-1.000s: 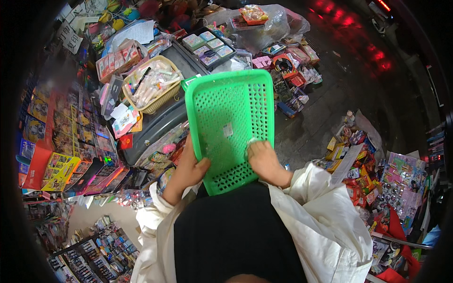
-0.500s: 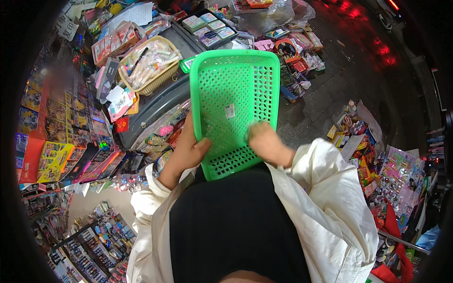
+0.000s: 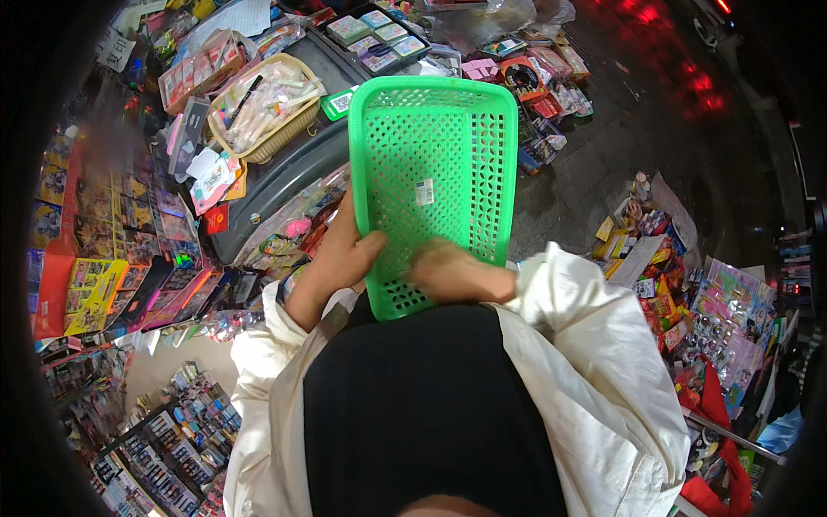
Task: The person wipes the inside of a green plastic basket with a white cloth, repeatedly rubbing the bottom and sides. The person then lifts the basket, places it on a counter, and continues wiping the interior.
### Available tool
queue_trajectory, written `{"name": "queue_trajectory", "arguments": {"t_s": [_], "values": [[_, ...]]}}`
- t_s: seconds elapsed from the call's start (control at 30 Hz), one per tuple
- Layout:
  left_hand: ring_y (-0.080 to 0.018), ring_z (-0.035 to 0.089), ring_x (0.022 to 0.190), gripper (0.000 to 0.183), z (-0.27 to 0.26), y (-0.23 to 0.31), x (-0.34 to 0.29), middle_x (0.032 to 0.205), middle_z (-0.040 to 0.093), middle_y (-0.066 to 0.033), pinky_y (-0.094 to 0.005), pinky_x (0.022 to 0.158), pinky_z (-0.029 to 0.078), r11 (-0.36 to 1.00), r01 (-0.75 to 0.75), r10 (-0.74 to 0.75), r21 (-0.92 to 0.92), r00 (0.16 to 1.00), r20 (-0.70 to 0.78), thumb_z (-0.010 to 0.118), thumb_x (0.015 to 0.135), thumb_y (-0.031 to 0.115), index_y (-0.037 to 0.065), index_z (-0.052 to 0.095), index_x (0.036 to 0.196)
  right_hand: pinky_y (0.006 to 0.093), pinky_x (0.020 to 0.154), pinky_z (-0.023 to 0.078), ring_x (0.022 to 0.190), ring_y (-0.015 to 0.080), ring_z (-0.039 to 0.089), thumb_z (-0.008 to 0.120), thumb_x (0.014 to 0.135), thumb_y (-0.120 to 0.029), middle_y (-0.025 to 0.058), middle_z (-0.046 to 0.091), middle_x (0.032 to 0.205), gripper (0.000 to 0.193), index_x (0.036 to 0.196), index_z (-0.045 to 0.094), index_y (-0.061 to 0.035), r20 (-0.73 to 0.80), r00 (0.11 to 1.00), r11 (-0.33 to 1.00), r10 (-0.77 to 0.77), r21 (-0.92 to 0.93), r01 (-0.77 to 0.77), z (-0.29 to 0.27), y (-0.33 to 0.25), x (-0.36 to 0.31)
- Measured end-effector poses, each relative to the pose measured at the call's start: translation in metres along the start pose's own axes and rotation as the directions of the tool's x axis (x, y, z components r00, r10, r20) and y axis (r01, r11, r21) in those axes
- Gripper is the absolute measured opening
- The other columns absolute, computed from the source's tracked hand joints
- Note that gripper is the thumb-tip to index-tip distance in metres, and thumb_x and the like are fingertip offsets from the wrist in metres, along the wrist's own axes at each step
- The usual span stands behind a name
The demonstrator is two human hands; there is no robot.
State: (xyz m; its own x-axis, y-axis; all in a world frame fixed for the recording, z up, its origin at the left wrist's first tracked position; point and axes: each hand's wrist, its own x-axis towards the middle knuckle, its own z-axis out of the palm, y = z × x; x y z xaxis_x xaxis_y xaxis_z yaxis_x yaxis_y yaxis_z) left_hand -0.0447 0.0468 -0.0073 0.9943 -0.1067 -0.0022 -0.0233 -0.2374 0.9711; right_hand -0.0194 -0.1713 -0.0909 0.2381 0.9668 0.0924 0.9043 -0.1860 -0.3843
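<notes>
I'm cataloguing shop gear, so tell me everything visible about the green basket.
The green basket is a rectangular tray of bright plastic with perforated lattice walls and floor, a raised rim and a small white sticker mid-floor. It looks empty and is held over the stall goods. The left hand grips its left rim; the right hand, blurred, lies on its near end.

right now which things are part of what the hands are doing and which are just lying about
In hand:
- green perforated basket, empty apart from a small sticker
- left hand gripping its left rim
- right hand inside its near end, blurred

Lying about:
- tan woven basket of small goods
- packaged toys on the ground
- boxed sets
</notes>
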Motion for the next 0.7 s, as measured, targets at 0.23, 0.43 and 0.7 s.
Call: {"name": "queue_trajectory", "arguments": {"t_s": [0.23,0.43,0.7], "values": [[-0.0416,0.038,0.134,0.084,0.004,0.022,0.006,0.143,0.039,-0.0287,-0.0413,0.114,0.028,0.985,-0.113,0.106,0.127,0.992,0.062,0.054,0.073,0.002,-0.002,0.021,0.150,0.0346,0.079,0.042,0.086,0.0186,0.058,0.062,0.069,-0.018,-0.0013,0.062,0.071,0.007,0.066,0.068,-0.0146,0.130,0.985,0.873,0.114,-0.486,-0.037,-0.068,0.036,-0.041],[-0.0328,0.030,0.142,0.080,0.005,0.036,0.008,0.150,0.036,-0.0220,-0.0376,0.116,0.022,0.980,-0.160,0.153,0.120,0.986,0.066,0.051,0.075,-0.002,-0.001,0.024,0.151,0.0386,0.074,0.047,0.084,0.0230,0.062,0.062,0.081,-0.006,0.0040,0.064,0.080,0.014,0.090,0.072,-0.0090,-0.355,0.828,0.879,0.433,-0.038,-0.476,-0.162,0.060,-0.027],[-0.0367,0.028,0.143,0.088,-0.001,0.019,0.015,0.152,0.030,-0.0268,-0.0388,0.117,0.021,0.984,-0.159,0.155,0.082,0.987,0.053,0.051,0.073,-0.002,-0.002,0.014,0.153,0.0354,0.096,0.049,0.107,0.0216,0.065,0.053,0.097,-0.008,0.0136,0.067,0.117,0.025,0.117,0.061,0.0057,-0.120,0.690,-0.128,0.713,0.946,0.297,-0.147,0.044,-0.029]]}}
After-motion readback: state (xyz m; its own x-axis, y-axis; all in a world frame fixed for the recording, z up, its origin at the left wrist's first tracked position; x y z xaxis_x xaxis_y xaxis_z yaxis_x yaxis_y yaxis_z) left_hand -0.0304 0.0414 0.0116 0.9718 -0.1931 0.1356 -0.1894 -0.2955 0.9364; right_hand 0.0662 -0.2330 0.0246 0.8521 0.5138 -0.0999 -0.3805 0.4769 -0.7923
